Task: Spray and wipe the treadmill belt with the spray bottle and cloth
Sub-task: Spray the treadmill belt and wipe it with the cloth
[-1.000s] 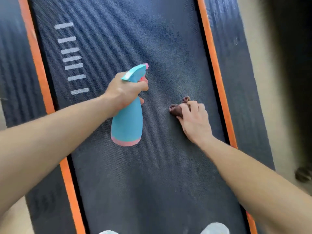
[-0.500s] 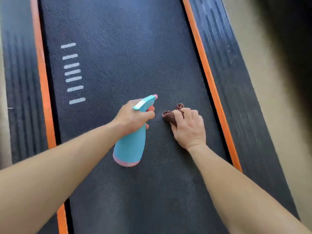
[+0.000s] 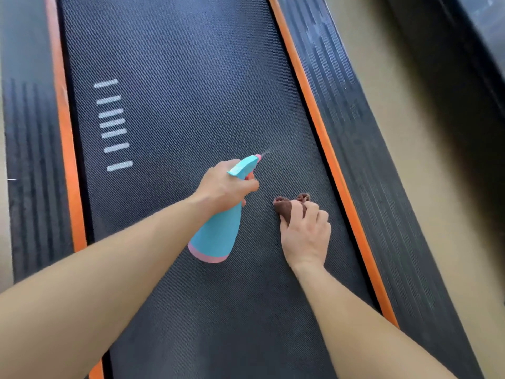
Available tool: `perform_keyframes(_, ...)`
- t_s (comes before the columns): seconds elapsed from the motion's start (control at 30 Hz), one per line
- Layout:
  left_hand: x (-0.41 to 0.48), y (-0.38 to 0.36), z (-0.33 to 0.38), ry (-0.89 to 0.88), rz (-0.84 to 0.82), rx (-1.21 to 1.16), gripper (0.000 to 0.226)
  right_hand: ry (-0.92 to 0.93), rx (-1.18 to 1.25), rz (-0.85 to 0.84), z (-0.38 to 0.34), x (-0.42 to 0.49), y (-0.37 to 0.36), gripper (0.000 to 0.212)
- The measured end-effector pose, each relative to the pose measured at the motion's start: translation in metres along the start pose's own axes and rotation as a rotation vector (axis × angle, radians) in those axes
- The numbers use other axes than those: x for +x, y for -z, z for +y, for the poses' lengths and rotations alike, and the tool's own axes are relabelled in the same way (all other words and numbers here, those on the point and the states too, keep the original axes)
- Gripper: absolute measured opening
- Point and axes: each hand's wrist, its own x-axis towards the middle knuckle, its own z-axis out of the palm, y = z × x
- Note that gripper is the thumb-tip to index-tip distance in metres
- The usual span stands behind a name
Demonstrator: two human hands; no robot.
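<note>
At frame centre, the left hand (image 3: pixel 224 187) grips a blue spray bottle (image 3: pixel 218 231) misting toward the upper right. Just right of it, the right hand (image 3: pixel 306 231) presses a brown cloth (image 3: pixel 285 206) onto the treadmill belt (image 3: pixel 191 77).

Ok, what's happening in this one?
A person is cleaning a treadmill belt. The left hand grips a turquoise spray bottle by its neck, and a thin mist leaves the nozzle toward the belt's right side. The right hand holds a bunched brown cloth down on the belt, just right of the bottle and nearer the person than the mist. That sprayed patch is not yet wiped.
</note>
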Motion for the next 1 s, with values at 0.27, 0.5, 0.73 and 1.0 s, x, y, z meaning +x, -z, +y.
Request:
perform_keyframes(0.27, 0.001, -0.006, 0.006, 0.003, 0.031, 0.077, 0.01, -0.009, 0.03, 0.028, -0.002, 0.001, 0.001, 0.036)
perform_keyframes(0.5, -0.001, -0.012, 0.019, -0.002, 0.052, 0.105, 0.014, -0.03, 0.018, -0.043, -0.004, 0.0, 0.007, 0.035)
perform_keyframes(0.73, -0.012, 0.004, 0.008, 0.07, 0.097, 0.047, 0.012, -0.04, 0.138, 0.026, -0.009, 0.015, 0.009, 0.038)
perform_keyframes(1.0, 0.005, 0.031, -0.023, 0.071, 0.145, 0.014, 0.007, 0.05, 0.128, 0.178, -0.017, 0.162, 0.013, 0.039)
